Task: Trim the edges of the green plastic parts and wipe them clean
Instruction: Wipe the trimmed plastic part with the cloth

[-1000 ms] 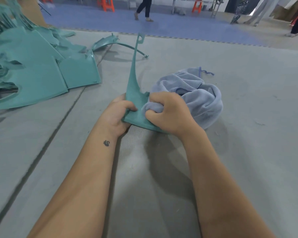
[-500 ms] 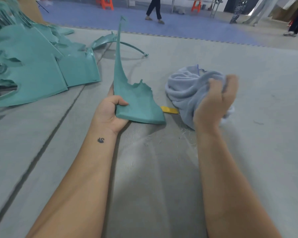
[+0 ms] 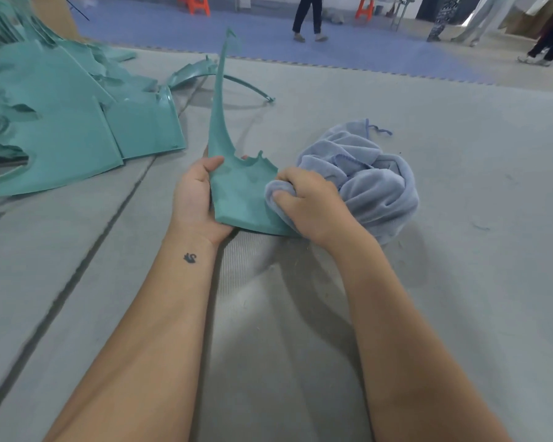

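Since half a second ago the right hand (image 3: 310,205) has come back in from the right with the cloth, and a bunched corner of it now touches the part's lower right face; the yellow thing that lay on the mat beside the part is no longer in sight.

Head view: left hand (image 3: 196,199) grips the green plastic part (image 3: 240,193) at its wide lower left edge, thumb across the front, fingers behind. The part stands nearly upright, long axis running from the broad base at the hands up to a thin spike with a small tab at the tip. Right hand is curled round a wad of the blue-grey microfibre cloth (image 3: 364,177); the rest of the cloth heaps on the grey mat (image 3: 460,282) just right of the hands. Right hand is the wiping hand and sits at the base, so a stroke probably runs up along the spike, away from the body. Pile of green plastic panels (image 3: 77,129) lies well apart at left, a curved green strip (image 3: 205,74) behind the part.
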The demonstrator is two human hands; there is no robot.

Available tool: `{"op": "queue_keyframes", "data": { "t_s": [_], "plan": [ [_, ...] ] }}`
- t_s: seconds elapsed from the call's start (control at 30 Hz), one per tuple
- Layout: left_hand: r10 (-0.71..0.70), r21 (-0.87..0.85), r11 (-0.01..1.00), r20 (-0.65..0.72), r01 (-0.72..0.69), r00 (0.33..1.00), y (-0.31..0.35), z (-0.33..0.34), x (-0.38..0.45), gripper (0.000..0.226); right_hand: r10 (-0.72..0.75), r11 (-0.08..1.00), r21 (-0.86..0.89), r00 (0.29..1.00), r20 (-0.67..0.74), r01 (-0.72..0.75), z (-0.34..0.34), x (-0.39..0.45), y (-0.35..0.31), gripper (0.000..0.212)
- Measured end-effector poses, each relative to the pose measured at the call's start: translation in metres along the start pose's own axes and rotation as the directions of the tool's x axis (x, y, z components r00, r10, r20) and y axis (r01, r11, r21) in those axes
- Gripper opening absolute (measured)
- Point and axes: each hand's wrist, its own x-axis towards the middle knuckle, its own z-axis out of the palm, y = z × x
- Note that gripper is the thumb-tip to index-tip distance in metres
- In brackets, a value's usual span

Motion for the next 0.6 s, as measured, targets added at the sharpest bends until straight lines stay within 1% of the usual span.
{"op": "queue_keyframes", "data": {
  "t_s": [0.03,0.07,0.13,0.17,0.23,0.3,0.37,0.43,0.5,0.53,0.57,0.6],
  "plan": [
    [-0.021,-0.015,1.0,-0.001,0.021,1.0,-0.001,0.002,0.0,0.04,-0.06,0.998,-0.016,0.998,-0.033,0.06,0.002,0.0,-0.001,0.013],
    [-0.026,-0.038,0.999,0.002,0.026,1.0,-0.003,0.002,0.001,0.038,-0.113,0.993,-0.039,0.991,-0.065,0.11,0.004,0.001,-0.002,0.01],
    [-0.011,-0.066,0.998,0.013,0.011,1.0,-0.006,0.001,0.004,0.053,-0.196,0.975,-0.125,0.973,-0.12,0.181,0.013,0.005,-0.007,0.013],
    [-0.011,-0.079,0.997,0.023,0.013,1.0,-0.007,0.001,0.004,0.056,-0.223,0.965,-0.171,0.964,-0.146,0.198,0.018,0.007,-0.01,0.014],
    [-0.024,-0.087,0.996,0.027,0.026,0.999,-0.008,0.004,0.004,0.06,-0.237,0.956,-0.219,0.954,-0.182,0.196,0.026,0.011,-0.018,0.018],
    [-0.028,-0.076,0.997,0.024,0.03,0.999,-0.009,0.005,0.002,0.069,-0.226,0.956,-0.236,0.953,-0.204,0.176,0.032,0.018,-0.024,0.02],
    [-0.033,-0.093,0.995,-0.005,0.032,0.999,-0.009,0.006,-0.001,0.074,-0.217,0.951,-0.269,0.952,-0.217,0.155,0.037,0.027,-0.031,0.021],
    [-0.037,-0.119,0.992,-0.059,0.029,0.998,-0.01,0.009,-0.002,0.067,-0.203,0.948,-0.289,0.953,-0.224,0.134,0.041,0.036,-0.04,0.022],
    [-0.046,-0.197,0.98,-0.103,0.025,0.994,-0.008,0.012,-0.001,0.049,-0.186,0.958,-0.259,0.954,-0.234,0.124,0.043,0.046,-0.049,0.022],
    [-0.037,-0.184,0.983,-0.133,0.012,0.99,-0.008,0.014,-0.002,0.041,-0.17,0.968,-0.222,0.956,-0.24,0.116,0.044,0.049,-0.052,0.022],
    [-0.029,-0.124,0.992,-0.153,0.01,0.988,-0.007,0.013,-0.002,0.038,-0.153,0.977,-0.185,0.957,-0.246,0.108,0.044,0.052,-0.054,0.022],
    [-0.039,-0.028,0.999,-0.187,0.034,0.982,-0.008,0.012,-0.001,0.038,-0.14,0.981,-0.163,0.958,-0.249,0.101,0.045,0.053,-0.055,0.023]
  ]
}}
